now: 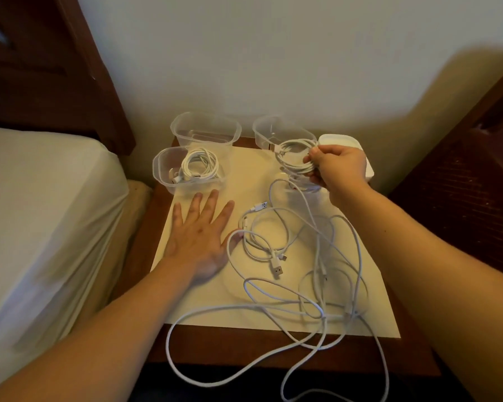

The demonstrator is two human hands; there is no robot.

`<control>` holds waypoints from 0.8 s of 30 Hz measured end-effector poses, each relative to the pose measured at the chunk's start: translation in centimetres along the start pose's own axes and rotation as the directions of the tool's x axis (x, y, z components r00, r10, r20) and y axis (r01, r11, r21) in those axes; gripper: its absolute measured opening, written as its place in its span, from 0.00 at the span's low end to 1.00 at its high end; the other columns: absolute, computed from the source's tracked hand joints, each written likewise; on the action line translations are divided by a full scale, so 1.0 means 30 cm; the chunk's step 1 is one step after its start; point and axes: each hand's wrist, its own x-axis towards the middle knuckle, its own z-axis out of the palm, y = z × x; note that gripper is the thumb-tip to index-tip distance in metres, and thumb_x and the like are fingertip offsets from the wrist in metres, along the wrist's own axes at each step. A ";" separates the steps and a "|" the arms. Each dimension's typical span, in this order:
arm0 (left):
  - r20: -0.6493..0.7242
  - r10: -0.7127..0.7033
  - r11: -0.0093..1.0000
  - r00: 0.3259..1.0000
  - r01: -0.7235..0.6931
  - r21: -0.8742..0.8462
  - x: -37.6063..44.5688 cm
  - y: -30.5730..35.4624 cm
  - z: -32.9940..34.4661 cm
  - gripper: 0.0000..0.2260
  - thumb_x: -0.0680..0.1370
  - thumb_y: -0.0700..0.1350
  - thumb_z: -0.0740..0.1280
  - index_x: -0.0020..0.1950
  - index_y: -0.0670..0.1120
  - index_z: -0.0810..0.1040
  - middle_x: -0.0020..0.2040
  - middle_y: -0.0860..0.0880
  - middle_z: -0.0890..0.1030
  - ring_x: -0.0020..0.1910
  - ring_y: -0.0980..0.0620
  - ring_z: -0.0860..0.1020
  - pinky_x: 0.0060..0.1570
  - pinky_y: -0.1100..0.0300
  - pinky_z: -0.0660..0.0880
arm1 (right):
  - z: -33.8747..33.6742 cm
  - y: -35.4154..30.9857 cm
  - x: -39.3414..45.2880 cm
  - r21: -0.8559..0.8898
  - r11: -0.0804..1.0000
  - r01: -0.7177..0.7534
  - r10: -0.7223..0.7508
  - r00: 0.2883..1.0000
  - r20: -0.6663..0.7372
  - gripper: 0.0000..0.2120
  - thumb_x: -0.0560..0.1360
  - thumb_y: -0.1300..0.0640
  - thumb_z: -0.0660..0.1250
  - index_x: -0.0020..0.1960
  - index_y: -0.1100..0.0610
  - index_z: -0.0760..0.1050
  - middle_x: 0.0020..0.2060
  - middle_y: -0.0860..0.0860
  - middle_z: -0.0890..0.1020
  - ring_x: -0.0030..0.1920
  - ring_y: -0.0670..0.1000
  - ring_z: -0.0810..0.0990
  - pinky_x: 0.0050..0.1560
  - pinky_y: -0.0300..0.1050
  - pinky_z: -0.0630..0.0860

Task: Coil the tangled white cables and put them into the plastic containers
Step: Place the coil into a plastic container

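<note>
— While hanging off the near table edge, seen first? Long loops of tangled white cables (pixel 302 303), spilling from the cream mat (pixel 204 309) over the dark wooden table (pixel 244 346) rim.

— And just beyond that?

— More of the same tangle, spread across the mat's middle, with two USB plugs lying loose among the strands. Left hand (pixel 199 236) flat on the mat, fingers straight and spread, gripping nothing, thumb tip touching the tangle's left edge.

— Farther back on the left?

— Clear plastic container (pixel 164 181) just past the fingertips, holding one coiled cable (pixel 199 168) inside. Behind it, a second clear container (pixel 205 129), no cable visible inside.

— On the right side?

— Right hand (pixel 339 169) raised above the mat, fingers and thumb curled round a coiled bundle (pixel 295 156), one strand trailing down from it to the tangle. Third clear container (pixel 273 132) right behind the bundle, near the wall. White lidded box (pixel 343 140) partly hidden behind that hand.

— Surroundings?

— White bedsheet (pixel 41 213) at left, dark headboard (pixel 41 68) above it, pale wall (pixel 273 53) at the back
</note>
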 end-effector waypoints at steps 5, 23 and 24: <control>-0.018 0.001 1.000 1.000 -0.001 0.023 0.006 0.000 0.009 0.38 0.73 0.73 0.28 0.82 0.60 0.40 0.83 0.51 0.37 0.82 0.45 0.38 0.78 0.38 0.40 | 0.068 -0.003 0.145 -0.055 0.997 0.052 -0.057 0.993 -0.101 0.08 0.77 0.58 0.70 0.41 0.58 0.85 0.32 0.54 0.84 0.29 0.51 0.82 0.33 0.44 0.81; -0.062 0.002 1.000 0.998 -0.003 -0.021 -0.002 -0.006 0.003 0.35 0.77 0.72 0.34 0.82 0.60 0.43 0.83 0.53 0.39 0.82 0.46 0.40 0.78 0.39 0.41 | 0.229 -0.061 0.405 -0.584 0.810 0.063 -0.103 0.994 -0.036 0.03 0.74 0.61 0.73 0.47 0.60 0.81 0.40 0.56 0.83 0.39 0.56 0.82 0.28 0.42 0.74; -0.064 -0.001 1.000 0.998 0.000 -0.027 -0.002 -0.007 0.003 0.35 0.77 0.72 0.35 0.82 0.60 0.43 0.83 0.53 0.40 0.82 0.46 0.40 0.78 0.39 0.41 | 0.233 -0.064 0.404 -0.624 0.779 0.066 -0.081 0.997 0.004 0.02 0.73 0.63 0.73 0.44 0.61 0.80 0.37 0.57 0.82 0.37 0.56 0.82 0.27 0.42 0.74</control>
